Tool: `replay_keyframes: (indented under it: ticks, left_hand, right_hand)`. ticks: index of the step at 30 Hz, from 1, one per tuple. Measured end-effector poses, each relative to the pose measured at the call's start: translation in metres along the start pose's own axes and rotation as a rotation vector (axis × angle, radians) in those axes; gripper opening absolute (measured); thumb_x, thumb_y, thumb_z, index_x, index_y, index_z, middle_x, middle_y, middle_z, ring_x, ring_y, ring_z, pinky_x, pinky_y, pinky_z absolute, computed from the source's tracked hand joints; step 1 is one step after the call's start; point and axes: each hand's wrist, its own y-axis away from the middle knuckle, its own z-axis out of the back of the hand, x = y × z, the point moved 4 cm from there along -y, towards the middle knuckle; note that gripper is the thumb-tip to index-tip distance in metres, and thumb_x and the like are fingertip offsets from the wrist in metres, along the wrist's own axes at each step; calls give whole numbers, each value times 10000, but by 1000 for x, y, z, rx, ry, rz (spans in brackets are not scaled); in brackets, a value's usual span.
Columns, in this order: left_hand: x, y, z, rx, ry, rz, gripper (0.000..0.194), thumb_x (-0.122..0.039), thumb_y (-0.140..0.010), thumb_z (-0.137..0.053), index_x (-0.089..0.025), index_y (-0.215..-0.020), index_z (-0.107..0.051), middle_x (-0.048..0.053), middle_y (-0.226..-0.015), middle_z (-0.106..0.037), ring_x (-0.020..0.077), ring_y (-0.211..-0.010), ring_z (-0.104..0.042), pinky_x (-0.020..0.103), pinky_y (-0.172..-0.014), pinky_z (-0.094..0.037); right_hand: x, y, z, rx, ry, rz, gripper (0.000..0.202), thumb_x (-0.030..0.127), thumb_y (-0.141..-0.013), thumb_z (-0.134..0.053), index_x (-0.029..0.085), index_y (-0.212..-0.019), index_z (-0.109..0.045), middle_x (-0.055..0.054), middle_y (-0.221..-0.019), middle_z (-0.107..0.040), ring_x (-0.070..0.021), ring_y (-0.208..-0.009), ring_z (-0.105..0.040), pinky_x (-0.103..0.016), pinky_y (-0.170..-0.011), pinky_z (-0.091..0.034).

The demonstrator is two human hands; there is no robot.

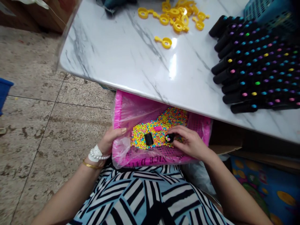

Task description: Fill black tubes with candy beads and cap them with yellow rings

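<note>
My left hand [109, 139] is closed on the left rim of a pink plastic basket [118, 109], its thumb over the edge. Clear plastic film lines this basket, and many small coloured beads [173, 116] lie inside. Down among them, my right hand [189, 142] pinches a short black tube [169, 137] whose open end shows a few beads. Another short black tube [148, 139] rests on the beads to the left of it. Between and behind the two tubes is a small bright pink piece [158, 128].
Over the basket's far side reaches a white marbled table [112, 50]. Yellow plastic rings with stems [179, 22] lie on it. At the right stand rows of black tubes with coloured beads in their ends [255, 72], beside a teal basket [269, 14]. A blue container [4, 93] stands on the floor.
</note>
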Motion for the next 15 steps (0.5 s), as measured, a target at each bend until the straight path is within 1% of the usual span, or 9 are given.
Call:
replay_keyframes:
  ticks: [3, 5, 7, 9, 10, 11, 12, 14, 15]
  left_hand:
    - [0, 0, -1, -10, -8, 21, 384, -344, -616, -799, -137, -936, -757, 104, -827, -785, 316, -864, -737, 365, -817, -590]
    - [0, 1, -1, -36, -10, 30, 420, -341, -602, -806, -139, -967, -753, 102, -832, -786, 317, -857, -738, 368, -810, -596]
    - [0, 2, 1, -75, -20, 48, 461, -340, -584, -815, -142, -995, -748, 100, -840, -787, 312, -824, -742, 359, -765, -609]
    - [0, 3, 3, -120, -38, 80, 478, -343, -571, -820, -144, -999, -746, 97, -837, -788, 298, -756, -745, 340, -693, -617]
    - [0, 4, 4, -142, -46, 103, 473, -348, -566, -822, -142, -986, -749, 96, -825, -789, 290, -716, -744, 329, -658, -618]
    - [0, 5, 5, -163, -51, 127, 463, -350, -564, -824, -142, -972, -753, 95, -815, -789, 284, -690, -743, 321, -636, -619]
    - [0, 6, 6, -184, -52, 150, 447, -347, -566, -825, -146, -960, -757, 92, -807, -790, 282, -683, -744, 314, -632, -620]
    - [0, 9, 5, -214, -43, 194, 404, -342, -578, -821, -160, -935, -766, 83, -790, -791, 289, -710, -749, 314, -657, -626]
    - [-1, 10, 4, -223, -34, 212, 384, -342, -586, -815, -174, -928, -769, 73, -779, -791, 295, -728, -751, 319, -671, -629]
  right_hand:
    - [-7, 9, 2, -41, -237, -155, 245, 234, -830, -668, 211, -1070, -621, -74, -1069, -664, -170, -929, -670, -278, -780, -569]
    - [-9, 13, -1, -54, -414, -223, 269, 266, -812, -707, 204, -1054, -606, -59, -1014, -683, -148, -847, -685, -257, -745, -575]
    - [-5, 15, -2, -54, -505, -216, 287, 266, -802, -729, 203, -1055, -607, -56, -1000, -701, -151, -848, -694, -268, -758, -579]
    - [4, 19, 5, -102, -466, -138, 286, 235, -796, -740, 211, -1058, -629, -63, -1023, -709, -178, -926, -691, -314, -820, -574]
    - [9, 23, 11, -166, -408, -87, 284, 216, -790, -744, 217, -1055, -643, -70, -1040, -709, -194, -964, -682, -344, -854, -565]
    - [14, 29, 21, -257, -331, -42, 282, 199, -781, -748, 224, -1048, -659, -76, -1053, -704, -209, -991, -671, -371, -880, -555]
    - [18, 36, 32, -375, -247, -7, 279, 187, -769, -754, 229, -1032, -674, -81, -1057, -698, -221, -1002, -661, -392, -892, -546]
    - [21, 55, 58, -671, -84, 0, 281, 185, -735, -772, 230, -1000, -691, -80, -1035, -681, -226, -969, -651, -396, -868, -542]
    - [19, 65, 72, -826, -8, -37, 292, 198, -720, -782, 226, -997, -692, -72, -1008, -674, -213, -915, -651, -376, -825, -548]
